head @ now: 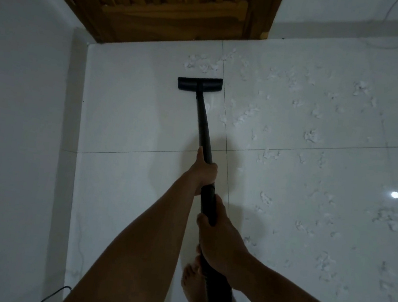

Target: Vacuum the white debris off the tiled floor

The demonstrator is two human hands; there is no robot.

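Observation:
A black vacuum wand [203, 124] runs from my hands down to a flat black floor head [200, 84] resting on the white tiled floor [135, 108]. My left hand [202, 172] is shut around the wand higher up, thumb along the tube. My right hand [220, 236] grips the thicker black hose end just below it. White fluffy debris [203, 64] lies just beyond the head, and more white debris [315, 137] is scattered over the tiles to the right.
A white wall [21, 116] stands close on the left. A brown wooden door [175, 7] closes the far side. My bare foot [192, 290] is under the hose. A thin black cable [55, 293] lies by the wall at the bottom left.

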